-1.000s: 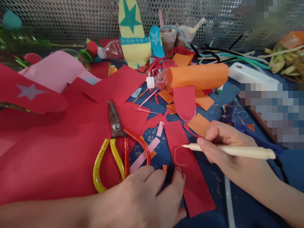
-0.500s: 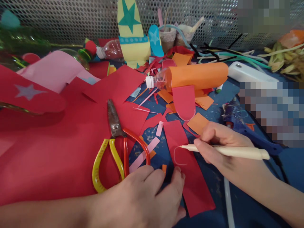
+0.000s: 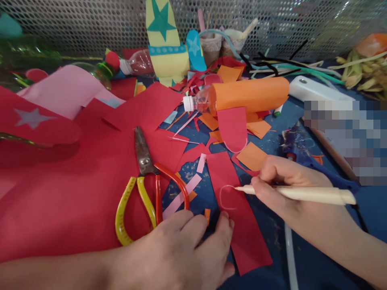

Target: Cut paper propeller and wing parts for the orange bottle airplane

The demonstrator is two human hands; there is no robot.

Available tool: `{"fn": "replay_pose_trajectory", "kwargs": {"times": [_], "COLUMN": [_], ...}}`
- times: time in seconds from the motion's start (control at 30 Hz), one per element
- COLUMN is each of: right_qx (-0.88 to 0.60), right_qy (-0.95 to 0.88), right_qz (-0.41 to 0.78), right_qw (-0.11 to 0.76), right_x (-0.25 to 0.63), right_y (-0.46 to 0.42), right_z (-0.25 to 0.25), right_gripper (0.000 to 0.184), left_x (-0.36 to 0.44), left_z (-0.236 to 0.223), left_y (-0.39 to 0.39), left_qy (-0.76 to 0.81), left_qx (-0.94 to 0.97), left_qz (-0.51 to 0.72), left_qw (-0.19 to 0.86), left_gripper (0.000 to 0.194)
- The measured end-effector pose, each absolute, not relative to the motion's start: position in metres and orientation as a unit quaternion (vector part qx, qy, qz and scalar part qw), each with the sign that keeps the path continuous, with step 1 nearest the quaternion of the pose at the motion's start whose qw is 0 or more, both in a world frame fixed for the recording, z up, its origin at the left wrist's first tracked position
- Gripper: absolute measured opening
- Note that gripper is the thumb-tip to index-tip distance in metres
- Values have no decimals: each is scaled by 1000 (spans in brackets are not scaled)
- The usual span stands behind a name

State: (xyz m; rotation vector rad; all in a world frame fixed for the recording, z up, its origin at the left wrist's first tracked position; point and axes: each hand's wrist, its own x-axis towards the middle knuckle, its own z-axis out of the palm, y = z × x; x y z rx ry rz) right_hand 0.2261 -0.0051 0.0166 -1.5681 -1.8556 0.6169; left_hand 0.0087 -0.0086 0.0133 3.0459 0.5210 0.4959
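Note:
A red paper strip (image 3: 246,225) lies slanted on the blue table, bearing a pale curved line that is open on its right side. My right hand (image 3: 287,185) grips a cream-coloured marker (image 3: 320,195), its tip touching the strip at the upper end of that line. My left hand (image 3: 184,249) lies at the strip's left edge, fingertips resting on the paper and fingers partly bent. Just beyond it are scissors (image 3: 146,165) with one yellow and one red handle, blades together, lying on a large red sheet (image 3: 60,193).
Behind the strip lies a bottle wrapped in orange paper (image 3: 252,94), a red rounded tab (image 3: 232,129) at its side. Paper scraps surround it. A blue glue gun (image 3: 317,165) sits at the right, near a white object (image 3: 317,89). A perforated metal panel (image 3: 90,28) rises behind.
The marker tip has moved a little to the right, lengthening the top of the pale line on the red strip. My left hand stays on the paper.

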Motion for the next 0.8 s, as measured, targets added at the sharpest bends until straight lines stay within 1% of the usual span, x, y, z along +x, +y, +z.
{"fn": "replay_pose_trajectory", "kwargs": {"times": [0.17, 0.37, 0.5, 0.8], "right_qx": [-585, -582, -578, -572], "right_qy": [-712, -724, -731, -737], "right_qz": [226, 214, 223, 227], "right_qw": [317, 302, 286, 281], "right_x": [226, 224, 224, 221], "right_y": [-5, -8, -11, -13], "right_z": [19, 23, 23, 22], "right_gripper": [30, 29, 29, 30], "left_x": [7, 10, 10, 9], "left_z": [12, 12, 13, 12], "left_y": [-9, -6, -6, -5], "left_qy": [168, 161, 157, 155], "left_qx": [972, 972, 972, 971], "left_qz": [166, 170, 172, 180], "left_qw": [4, 2, -1, -8], "left_gripper": [31, 30, 30, 28]}}
